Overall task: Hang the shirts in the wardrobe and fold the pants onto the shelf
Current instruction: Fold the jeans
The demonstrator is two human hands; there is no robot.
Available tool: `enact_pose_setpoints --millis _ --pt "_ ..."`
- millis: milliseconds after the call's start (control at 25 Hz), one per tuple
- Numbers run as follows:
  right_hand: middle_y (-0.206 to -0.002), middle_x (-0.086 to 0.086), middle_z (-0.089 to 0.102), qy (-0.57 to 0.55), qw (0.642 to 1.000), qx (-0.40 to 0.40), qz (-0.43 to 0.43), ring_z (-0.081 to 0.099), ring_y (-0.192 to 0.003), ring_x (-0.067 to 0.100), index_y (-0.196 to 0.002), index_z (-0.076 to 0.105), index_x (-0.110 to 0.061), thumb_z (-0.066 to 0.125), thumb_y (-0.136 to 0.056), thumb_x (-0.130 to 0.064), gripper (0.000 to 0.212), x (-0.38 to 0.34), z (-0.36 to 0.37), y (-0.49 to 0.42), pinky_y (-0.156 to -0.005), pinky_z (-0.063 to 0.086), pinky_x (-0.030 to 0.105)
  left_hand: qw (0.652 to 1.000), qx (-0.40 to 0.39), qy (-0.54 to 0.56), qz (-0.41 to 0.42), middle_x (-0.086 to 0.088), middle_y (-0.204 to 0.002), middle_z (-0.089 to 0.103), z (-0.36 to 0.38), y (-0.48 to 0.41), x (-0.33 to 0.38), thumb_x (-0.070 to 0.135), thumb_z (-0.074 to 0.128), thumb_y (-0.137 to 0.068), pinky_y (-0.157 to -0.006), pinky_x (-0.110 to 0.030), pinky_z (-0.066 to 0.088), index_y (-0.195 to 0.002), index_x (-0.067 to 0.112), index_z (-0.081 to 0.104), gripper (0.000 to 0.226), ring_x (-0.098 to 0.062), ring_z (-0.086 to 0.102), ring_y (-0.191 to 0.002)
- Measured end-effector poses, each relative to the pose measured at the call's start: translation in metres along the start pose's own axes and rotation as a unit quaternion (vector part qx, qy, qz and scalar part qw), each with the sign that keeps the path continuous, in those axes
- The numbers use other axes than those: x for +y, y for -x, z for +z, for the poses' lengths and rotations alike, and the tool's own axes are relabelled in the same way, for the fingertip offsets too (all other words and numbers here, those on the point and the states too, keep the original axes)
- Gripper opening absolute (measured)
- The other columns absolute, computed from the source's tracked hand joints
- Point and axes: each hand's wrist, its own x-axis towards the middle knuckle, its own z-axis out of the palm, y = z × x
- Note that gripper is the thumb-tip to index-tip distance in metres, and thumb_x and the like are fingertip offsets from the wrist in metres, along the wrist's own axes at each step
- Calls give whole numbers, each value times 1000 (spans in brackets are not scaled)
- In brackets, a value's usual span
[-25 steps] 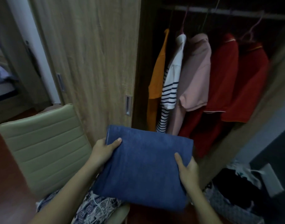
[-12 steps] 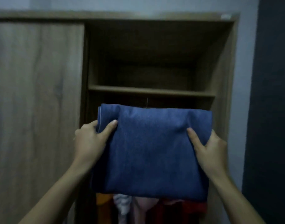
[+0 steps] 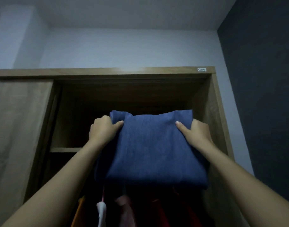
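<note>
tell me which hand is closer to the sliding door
Left. The left hand grips the pants at the edge on the side of the door. The right hand grips the opposite edge, farther from it.

The pants (image 3: 150, 149) are blue, folded into a flat, thick rectangle. The left hand (image 3: 102, 131) and right hand (image 3: 198, 133) grip the far corners, thumbs on top. The bundle is level with the wardrobe (image 3: 124, 71) upper compartment, covering most of the shelf (image 3: 65, 149) front edge. Contact with the shelf cannot be determined. Orange, white, pink and red shirts (image 3: 124, 207) hang below.
</note>
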Motion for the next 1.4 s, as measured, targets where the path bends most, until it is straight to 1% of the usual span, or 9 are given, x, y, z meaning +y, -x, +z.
enact_pose_setpoints --millis 200,320,480,640,800,960,1120,1280,1400 --pt "-89 5 61 58 997 -32 44 55 -74 14 -84 54 -12 57 -89 -39 28 35 33 -14 -68 38 28 970 7 -241 18 -8 -111 59 47 -8 -12 61 46 -87 -86 -40 45 -106 15 55 51 -27 50 -107" --pt "-92 5 59 70 995 -34 56 57 -82 18 -90 55 -11 56 -89 -41 30 36 32 -20 -70 40 30 952 71 -268 128 -12 -142 36 35 12 -1 59 51 -85 -95 -44 40 -146 20 23 78 -31 37 -126" --pt "-112 14 58 127 979 -78 139 57 -102 29 -111 56 -6 55 -88 -47 47 31 33 -38 -72 42 34 873 117 -220 420 -15 -140 48 61 93 -16 72 42 -70 -94 -55 41 -138 20 42 85 -36 52 -122" --pt "-126 15 54 173 964 -113 169 54 -112 30 -127 51 -6 54 -88 -50 58 25 30 -47 -77 42 34 821 124 -314 460 -17 -142 45 79 107 -36 71 35 -68 -92 -67 32 -141 24 36 87 -45 48 -123" --pt "-129 15 53 205 950 -155 177 55 -110 28 -132 47 -8 55 -87 -51 63 22 27 -52 -77 41 32 764 201 -340 510 -16 -140 47 98 109 -59 26 33 -96 -90 -62 37 -141 24 36 46 -43 51 -120" --pt "-126 13 55 231 933 -198 194 57 -107 26 -128 51 -7 56 -86 -50 60 21 18 -60 -77 44 32 765 195 -317 526 -18 -121 63 79 81 -43 25 32 -97 -75 -51 49 -136 24 41 40 -42 64 -100" --pt "-124 10 56 268 935 -227 45 57 -108 24 -130 49 -12 47 -90 -52 56 0 -4 -60 -86 47 35 796 115 -323 498 -17 -115 62 54 49 -5 26 53 -82 -63 -41 51 -141 22 27 64 -35 64 -86" --pt "-126 -9 56 129 910 -336 -204 52 -113 8 -128 50 -33 45 -78 -71 63 -28 -38 -35 -97 45 34 822 26 -384 419 -3 -142 36 52 17 31 42 52 -91 -76 -31 42 -146 34 -12 85 -23 48 -118" --pt "-131 -12 47 286 863 -305 -283 46 -117 8 -138 30 -38 65 -79 -47 69 -3 -45 -31 -93 45 32 840 -16 -351 414 -1 -143 36 65 -6 46 45 54 -89 -70 -29 39 -148 32 -1 81 -22 47 -120"
